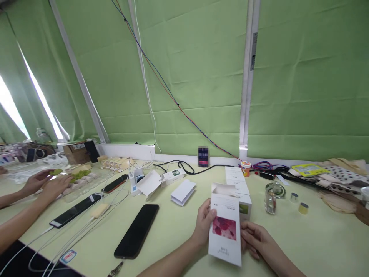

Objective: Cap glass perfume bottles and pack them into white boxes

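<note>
A white carton point(225, 246) with a pink flower picture stands tilted in front of me, its top flap raised. My left hand point(202, 223) is closed round its left edge, thumb on the front. At the lower right edge, my right hand point(256, 237) has its fingers curled against the carton, partly hidden behind it. Just behind is a row of white boxes point(238, 184), the nearest with a green picture. To the left lie a folded white paper point(183, 192), a small white box point(173, 175) and an opened piece of white card point(150, 184).
Black phone point(137, 231) at front left; two more phones point(76, 209) point(115, 183) and white cables further left. Another person's hands point(54, 184) work over a clear tray there. Glass bottle point(270, 202), small caps point(303, 208), an orange-white tub point(245, 168) and fabrics point(340, 177) lie right.
</note>
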`<state>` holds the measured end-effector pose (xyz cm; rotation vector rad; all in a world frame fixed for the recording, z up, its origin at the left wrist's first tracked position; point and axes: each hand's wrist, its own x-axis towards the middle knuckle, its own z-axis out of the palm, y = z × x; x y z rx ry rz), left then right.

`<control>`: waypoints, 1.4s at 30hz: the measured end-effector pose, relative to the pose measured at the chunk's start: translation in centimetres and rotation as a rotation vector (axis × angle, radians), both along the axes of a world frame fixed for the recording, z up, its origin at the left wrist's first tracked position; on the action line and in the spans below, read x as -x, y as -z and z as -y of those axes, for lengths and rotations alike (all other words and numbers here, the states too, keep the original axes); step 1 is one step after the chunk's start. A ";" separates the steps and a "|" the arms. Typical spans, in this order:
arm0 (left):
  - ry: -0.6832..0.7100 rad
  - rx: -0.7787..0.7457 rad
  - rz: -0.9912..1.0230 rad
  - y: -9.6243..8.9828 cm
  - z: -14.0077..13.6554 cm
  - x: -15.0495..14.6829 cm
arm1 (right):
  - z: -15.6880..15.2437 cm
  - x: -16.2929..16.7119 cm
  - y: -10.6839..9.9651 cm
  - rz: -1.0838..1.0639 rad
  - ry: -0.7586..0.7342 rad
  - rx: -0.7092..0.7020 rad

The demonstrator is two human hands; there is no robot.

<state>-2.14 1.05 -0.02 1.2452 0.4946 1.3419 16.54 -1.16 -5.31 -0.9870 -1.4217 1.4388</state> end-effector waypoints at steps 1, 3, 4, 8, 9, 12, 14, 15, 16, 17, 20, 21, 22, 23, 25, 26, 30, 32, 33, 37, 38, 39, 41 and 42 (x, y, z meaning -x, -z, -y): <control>-0.049 0.011 0.017 0.0 -0.3 0.1 | 0.0 -0.2 -0.1 0.055 0.042 -0.037; -0.112 0.026 0.026 -0.1 -0.9 0.5 | 0.1 -0.5 -0.4 0.148 0.130 -0.121; -0.128 0.032 0.024 -0.1 -1.2 0.7 | 0.1 -0.7 -0.6 0.183 0.164 -0.158; -0.149 0.052 0.017 0.1 -1.9 1.0 | -0.1 -1.1 -0.6 0.245 0.182 -0.222; -0.151 0.050 0.017 0.2 -1.9 1.0 | -0.2 -1.1 -0.5 0.238 0.171 -0.227; -0.149 0.029 0.012 0.2 -1.8 0.9 | -0.4 -1.1 0.1 0.202 0.150 -0.245; -0.149 0.024 0.012 0.2 -1.7 0.9 | -0.6 -1.1 0.4 0.196 0.142 -0.251; -0.148 0.026 0.013 0.2 -1.7 0.9 | -0.6 -1.1 0.4 0.197 0.139 -0.252; -0.146 0.033 0.016 0.2 -1.7 0.9 | -0.6 -1.1 0.5 0.198 0.138 -0.252; -0.141 0.045 0.020 0.2 -1.7 0.8 | -0.6 -1.0 0.4 0.200 0.140 -0.250; -0.127 0.102 0.031 0.2 -1.8 0.8 | -0.6 -1.0 0.2 0.202 0.156 -0.239; -0.127 0.121 0.039 0.2 -1.8 0.7 | -0.6 -1.0 0.2 0.203 0.159 -0.237; -0.131 0.137 0.050 0.2 -1.8 0.7 | -0.5 -0.9 0.1 0.205 0.158 -0.235; -0.136 0.151 0.063 0.2 -1.8 0.6 | -0.5 -0.9 0.0 0.205 0.158 -0.235; -0.149 0.173 0.087 0.2 -1.8 0.5 | -0.5 -0.8 -0.1 0.204 0.159 -0.234; -0.155 0.177 0.092 0.1 -1.7 0.4 | -0.5 -0.8 -0.1 0.201 0.160 -0.232; -0.167 0.152 0.082 0.0 -1.6 0.3 | -0.6 -0.8 -0.1 0.180 0.144 -0.231; -0.165 0.149 0.068 0.0 -1.5 0.3 | -0.7 -0.8 0.0 0.172 0.139 -0.233; -0.161 0.149 0.059 0.1 -1.5 0.3 | -0.8 -0.8 0.0 0.168 0.138 -0.234; -0.156 0.133 0.027 0.1 -1.5 0.3 | -1.3 -0.8 -0.1 0.154 0.155 -0.246; -0.158 0.133 0.028 0.1 -1.5 0.3 | -1.5 -0.8 -0.2 0.153 0.164 -0.252; -0.161 0.134 0.033 0.1 -1.6 0.3 | -1.6 -0.8 -0.2 0.154 0.174 -0.259; -0.165 0.139 0.046 0.1 -1.6 0.3 | -2.0 -0.7 -0.3 0.162 0.190 -0.269; -0.167 0.141 0.050 0.2 -1.7 0.3 | -2.2 -0.7 -0.3 0.168 0.195 -0.274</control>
